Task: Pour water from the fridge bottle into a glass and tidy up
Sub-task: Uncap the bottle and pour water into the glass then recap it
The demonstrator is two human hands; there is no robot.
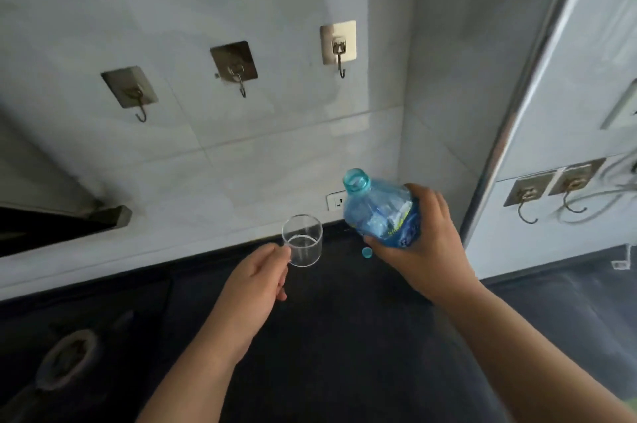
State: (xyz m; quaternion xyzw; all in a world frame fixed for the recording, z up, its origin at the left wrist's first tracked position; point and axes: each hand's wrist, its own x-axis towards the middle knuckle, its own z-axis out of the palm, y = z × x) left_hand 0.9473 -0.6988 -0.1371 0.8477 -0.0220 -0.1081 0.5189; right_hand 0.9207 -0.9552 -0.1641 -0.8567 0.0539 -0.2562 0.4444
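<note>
My right hand (427,246) grips a blue plastic water bottle (381,212) around its body, above the dark countertop (327,336). The bottle has no cap on and its open neck tilts up and to the left. Its small blue cap (366,253) lies on the counter just below the bottle. A clear glass (302,240) stands near the wall, left of the bottle, with a little water in the bottom. My left hand (256,279) holds the glass at its lower left side.
A white tiled wall with three metal adhesive hooks (339,43) rises behind the counter, with a socket (336,201) low down. At the right stands a white panel (565,112) with more hooks. A dark round object (67,358) lies at the counter's lower left.
</note>
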